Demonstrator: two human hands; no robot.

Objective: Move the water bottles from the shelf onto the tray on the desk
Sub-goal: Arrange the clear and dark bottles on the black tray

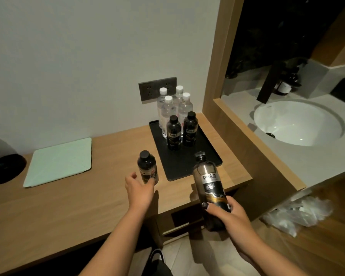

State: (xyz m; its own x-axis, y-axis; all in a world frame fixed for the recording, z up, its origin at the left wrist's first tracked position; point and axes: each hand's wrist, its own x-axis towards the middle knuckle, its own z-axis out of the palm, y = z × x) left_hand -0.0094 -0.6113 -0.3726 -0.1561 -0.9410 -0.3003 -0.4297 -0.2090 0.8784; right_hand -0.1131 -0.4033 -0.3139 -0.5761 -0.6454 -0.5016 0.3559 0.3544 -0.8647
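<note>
We're over a long light-wood desk (72, 204) against a white wall, white round sink (299, 122) off right. On its far right sits a flat black rectangular tray (199, 156) carrying four clear white-capped bottles (168, 114) and two dark black-capped bottles (174, 134). Our right hand (225, 214) grips a dark PH8.0-labelled bottle (210, 184), tilted above the tray's near edge. Our left hand (139, 188) curls its fingers around another dark bottle (147, 168), upright on the desk just left of the tray.

Wooden desk (68, 206) bears black tray (197, 156), green pad (60, 162) (left), dark bottle (147, 168).
</note>
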